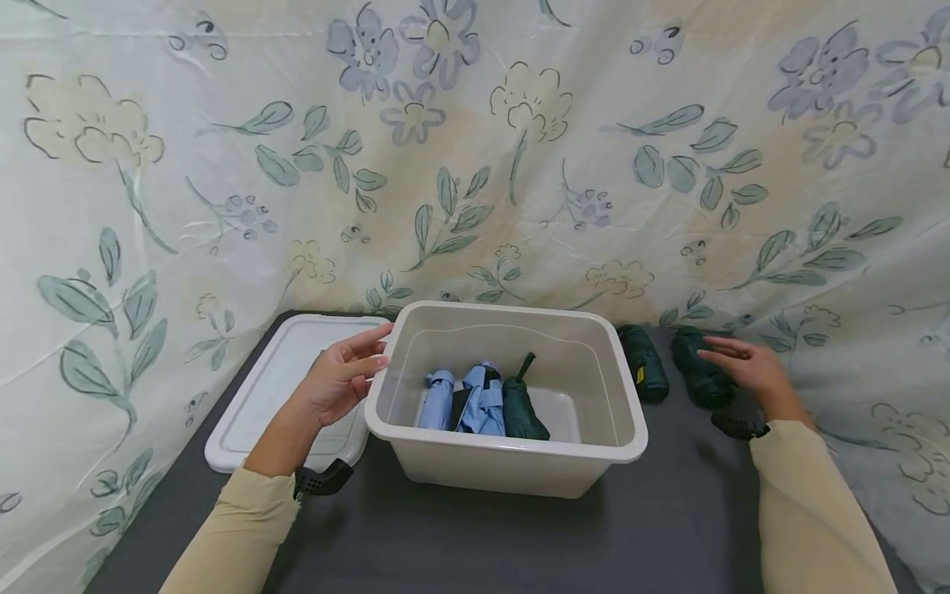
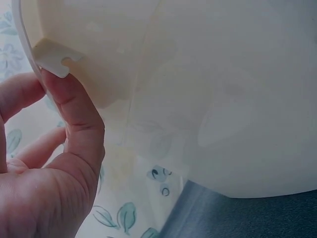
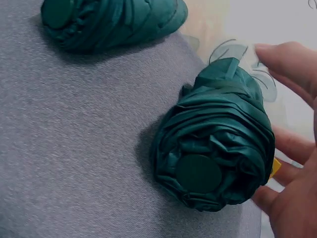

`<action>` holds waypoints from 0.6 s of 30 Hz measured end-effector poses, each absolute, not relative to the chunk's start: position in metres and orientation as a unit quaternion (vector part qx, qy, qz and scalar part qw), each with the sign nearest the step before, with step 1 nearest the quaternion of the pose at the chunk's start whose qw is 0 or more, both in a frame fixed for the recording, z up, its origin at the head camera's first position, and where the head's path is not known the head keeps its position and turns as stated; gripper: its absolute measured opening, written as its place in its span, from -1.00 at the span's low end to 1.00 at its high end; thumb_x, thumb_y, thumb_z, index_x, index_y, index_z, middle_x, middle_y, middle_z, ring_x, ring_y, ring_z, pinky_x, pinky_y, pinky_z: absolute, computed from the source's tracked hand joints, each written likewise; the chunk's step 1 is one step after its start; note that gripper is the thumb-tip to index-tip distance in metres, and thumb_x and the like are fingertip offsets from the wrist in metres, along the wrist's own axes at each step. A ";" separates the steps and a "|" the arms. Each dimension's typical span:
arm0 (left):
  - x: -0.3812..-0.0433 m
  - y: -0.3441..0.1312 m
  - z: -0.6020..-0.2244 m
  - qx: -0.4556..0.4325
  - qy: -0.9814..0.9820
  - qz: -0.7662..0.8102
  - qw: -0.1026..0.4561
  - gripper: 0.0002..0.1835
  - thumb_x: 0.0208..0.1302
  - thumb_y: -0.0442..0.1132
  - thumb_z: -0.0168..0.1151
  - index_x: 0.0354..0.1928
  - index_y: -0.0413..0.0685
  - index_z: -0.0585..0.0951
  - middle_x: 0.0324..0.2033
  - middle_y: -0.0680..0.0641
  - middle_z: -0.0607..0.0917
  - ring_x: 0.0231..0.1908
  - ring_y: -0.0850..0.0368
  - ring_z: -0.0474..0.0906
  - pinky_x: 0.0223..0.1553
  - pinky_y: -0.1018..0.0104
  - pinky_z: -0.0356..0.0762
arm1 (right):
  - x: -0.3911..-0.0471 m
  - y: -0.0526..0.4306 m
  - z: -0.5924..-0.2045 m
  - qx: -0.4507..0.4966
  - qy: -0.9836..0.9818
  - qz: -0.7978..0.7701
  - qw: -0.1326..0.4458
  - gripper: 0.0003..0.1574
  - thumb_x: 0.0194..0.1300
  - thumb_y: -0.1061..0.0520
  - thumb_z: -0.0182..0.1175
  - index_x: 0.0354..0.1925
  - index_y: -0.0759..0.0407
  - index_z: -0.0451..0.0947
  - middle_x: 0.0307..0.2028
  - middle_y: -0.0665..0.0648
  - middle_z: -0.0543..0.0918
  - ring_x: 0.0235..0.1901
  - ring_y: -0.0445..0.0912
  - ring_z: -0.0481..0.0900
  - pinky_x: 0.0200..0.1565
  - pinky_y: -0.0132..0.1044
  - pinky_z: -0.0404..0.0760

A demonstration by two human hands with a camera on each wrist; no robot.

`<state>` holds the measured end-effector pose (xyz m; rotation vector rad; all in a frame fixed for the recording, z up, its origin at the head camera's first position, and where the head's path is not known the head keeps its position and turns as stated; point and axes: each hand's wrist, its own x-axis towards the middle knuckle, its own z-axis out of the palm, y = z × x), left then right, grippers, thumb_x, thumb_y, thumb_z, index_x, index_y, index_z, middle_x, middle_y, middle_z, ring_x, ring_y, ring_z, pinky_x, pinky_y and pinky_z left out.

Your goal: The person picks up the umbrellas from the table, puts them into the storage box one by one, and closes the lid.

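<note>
A beige plastic storage bin (image 1: 512, 462) stands upright and uncovered. My left hand (image 1: 337, 371) is at its left rim, thumb and finger pinching the edge beside a small notched tab (image 2: 57, 57). Inside the bin lie a slim light-blue folded umbrella (image 1: 437, 400), a looser blue folded umbrella (image 1: 484, 404) and a dark green folded umbrella (image 1: 522, 408) with a strap. My right hand (image 1: 750, 371) is beside a green folded umbrella (image 3: 213, 144) on the table, fingers spread along its outer side, thumb apart from it.
Another green folded umbrella (image 1: 642, 363) lies between the bin and my right hand. The white lid (image 1: 297, 363) lies flat left of the bin, under my left forearm in the head view. A floral curtain (image 1: 475, 165) hangs behind the dark table (image 1: 475, 544).
</note>
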<state>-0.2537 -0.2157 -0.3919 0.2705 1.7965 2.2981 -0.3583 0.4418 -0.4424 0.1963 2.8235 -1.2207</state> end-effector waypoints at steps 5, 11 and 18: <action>-0.254 -0.216 -0.393 0.090 0.607 0.783 0.104 -0.29 0.46 -0.39 0.19 0.58 -0.10 0.20 -0.03 -0.02 0.66 -0.08 0.15 0.76 -0.03 0.16 0.74 | -0.366 0.446 -0.446 0.057 0.916 -0.390 0.075 0.15 0.32 -0.49 0.19 0.58 0.12 0.15 0.59 0.39 -0.01 0.52 0.49 -0.04 0.38 0.50 0.13; -0.255 -0.216 -0.393 0.092 0.601 0.787 0.107 -0.26 0.46 -0.39 0.20 0.59 -0.14 0.16 -0.03 -0.02 0.65 -0.08 0.15 0.76 -0.03 0.18 0.74 | -0.372 0.445 -0.449 0.050 0.900 -0.421 0.103 0.10 0.39 -0.34 0.23 0.60 0.16 0.07 0.62 0.40 -0.22 0.54 0.49 -0.16 0.43 0.48 0.06; -0.255 -0.217 -0.393 0.089 0.602 0.786 0.108 -0.27 0.47 -0.39 0.19 0.59 -0.14 0.16 -0.05 -0.01 0.65 -0.08 0.15 0.76 -0.03 0.16 0.74 | -0.373 0.443 -0.450 0.030 0.897 -0.425 0.119 0.05 0.45 -0.21 0.23 0.60 0.24 0.03 0.60 0.45 -0.24 0.52 0.51 -0.12 0.45 0.41 0.11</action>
